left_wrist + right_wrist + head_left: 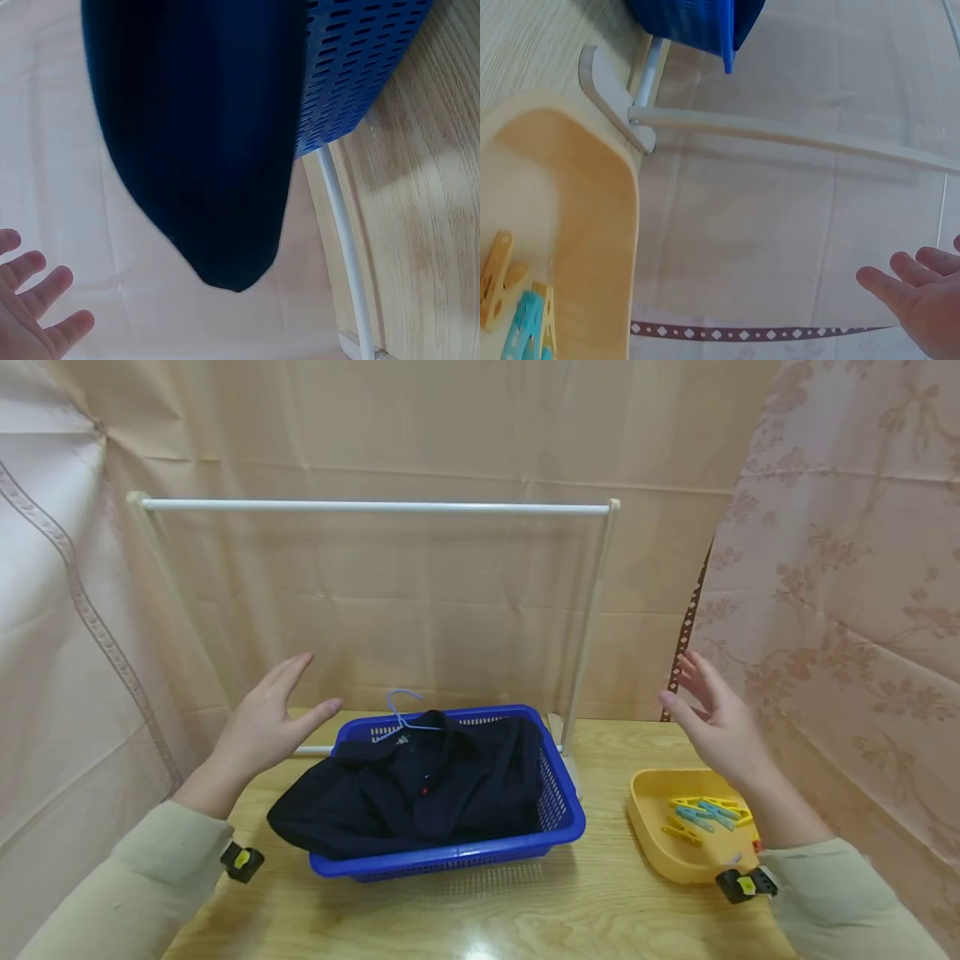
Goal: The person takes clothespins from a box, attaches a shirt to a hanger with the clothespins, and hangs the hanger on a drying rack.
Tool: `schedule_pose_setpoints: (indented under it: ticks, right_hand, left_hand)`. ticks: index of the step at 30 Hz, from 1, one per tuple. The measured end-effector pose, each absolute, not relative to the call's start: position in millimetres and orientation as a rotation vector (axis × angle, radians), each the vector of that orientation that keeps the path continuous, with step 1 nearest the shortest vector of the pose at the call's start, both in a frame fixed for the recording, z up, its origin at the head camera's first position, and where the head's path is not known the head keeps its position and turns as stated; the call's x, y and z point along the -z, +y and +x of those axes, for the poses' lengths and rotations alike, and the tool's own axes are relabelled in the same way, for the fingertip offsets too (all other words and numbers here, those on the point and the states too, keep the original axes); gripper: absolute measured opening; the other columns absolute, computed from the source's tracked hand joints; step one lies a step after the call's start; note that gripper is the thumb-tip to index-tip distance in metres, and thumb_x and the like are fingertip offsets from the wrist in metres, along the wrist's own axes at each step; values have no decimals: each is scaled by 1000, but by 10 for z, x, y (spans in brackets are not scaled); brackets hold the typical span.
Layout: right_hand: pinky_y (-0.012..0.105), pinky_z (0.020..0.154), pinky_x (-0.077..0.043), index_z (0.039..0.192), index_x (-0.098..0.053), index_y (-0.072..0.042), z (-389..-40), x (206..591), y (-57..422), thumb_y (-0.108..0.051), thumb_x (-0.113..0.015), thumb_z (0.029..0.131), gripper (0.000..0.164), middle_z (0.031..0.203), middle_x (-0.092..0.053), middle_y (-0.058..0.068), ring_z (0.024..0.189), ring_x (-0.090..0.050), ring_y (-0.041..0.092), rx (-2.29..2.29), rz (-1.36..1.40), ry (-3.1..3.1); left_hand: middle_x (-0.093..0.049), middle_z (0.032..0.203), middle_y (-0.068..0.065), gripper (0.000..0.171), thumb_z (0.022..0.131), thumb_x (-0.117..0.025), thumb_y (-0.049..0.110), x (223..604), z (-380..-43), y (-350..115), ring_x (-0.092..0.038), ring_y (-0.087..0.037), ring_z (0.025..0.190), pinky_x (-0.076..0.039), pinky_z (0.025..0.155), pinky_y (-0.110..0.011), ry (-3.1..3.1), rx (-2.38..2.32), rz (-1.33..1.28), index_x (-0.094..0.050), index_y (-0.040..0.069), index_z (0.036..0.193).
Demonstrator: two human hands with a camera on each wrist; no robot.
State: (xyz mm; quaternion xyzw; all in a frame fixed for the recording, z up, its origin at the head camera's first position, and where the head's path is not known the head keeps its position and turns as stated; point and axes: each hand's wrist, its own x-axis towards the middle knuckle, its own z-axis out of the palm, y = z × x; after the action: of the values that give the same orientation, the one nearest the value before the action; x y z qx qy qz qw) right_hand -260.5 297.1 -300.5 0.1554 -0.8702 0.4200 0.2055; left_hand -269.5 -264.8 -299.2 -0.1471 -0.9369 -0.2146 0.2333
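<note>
In the head view my left hand (266, 722) is raised in the air left of a blue basket (450, 858), fingers extended and holding nothing. My right hand (716, 722) hovers above a yellow tray (648, 835), also holding nothing, with its fingers spread. A dark garment (465, 785) fills the basket and hangs over its left side. From its collar sticks the hook of a light blue hanger (402, 718). In the left wrist view the garment's overhanging part (202, 150) is close to the camera. Yellow and blue clothespins (529, 322) lie in the tray.
Behind the basket stands a white drying rack with a top bar (375, 507) and a right post (588, 627). Its foot (611, 97) is near the tray in the right wrist view. Curtains (450, 427) surround the wooden table (525, 902).
</note>
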Motion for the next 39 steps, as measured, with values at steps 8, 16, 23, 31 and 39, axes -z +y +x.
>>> schedule_pose_setpoints:
  ticks: [8,16,23,31,39]
  right_hand:
    - [51,97,-36,150,-17,-32,-2603,3005,2822,-35,-54,96,66,152,-28,4,133,-35,31,-1238,464,-2443]
    - [26,95,-42,151,-18,-26,-2664,3055,2706,-33,-53,97,65,151,-29,8,132,-36,33,-1375,520,-2419]
    - [33,90,-47,151,-18,-23,-2718,3114,2578,-36,-51,97,65,151,-28,10,132,-37,33,-1502,566,-2419]
    - [45,90,-46,151,-18,-22,-2784,3153,2437,-42,-52,95,68,151,-27,9,130,-39,32,-1644,557,-2450]
    - [47,91,-45,151,-18,-16,-2845,3218,2330,-39,-52,96,69,152,-25,13,132,-34,35,-1754,604,-2450]
  left_hand:
    - [-30,149,-15,82,86,-57,56,2973,-2643,-2652,-32,-39,132,-28,99,-63,-2595,641,-391,-28,11,148]
    - [-36,145,-16,79,87,-57,56,2990,-2629,-2666,-48,-36,118,-43,86,-59,-2606,724,-375,-32,10,146]
    - [-38,144,-14,79,88,-54,57,3021,-2623,-2701,-48,-35,118,-45,86,-56,-2637,784,-352,-33,8,145]
    - [-40,143,-15,77,89,-56,54,3080,-2585,-2775,-50,-36,116,-47,83,-56,-2670,800,-356,-34,7,144]
    - [-50,134,-17,68,89,-54,54,3120,-2566,-2849,-56,-37,108,-48,79,-54,-2746,713,-389,-46,4,136]
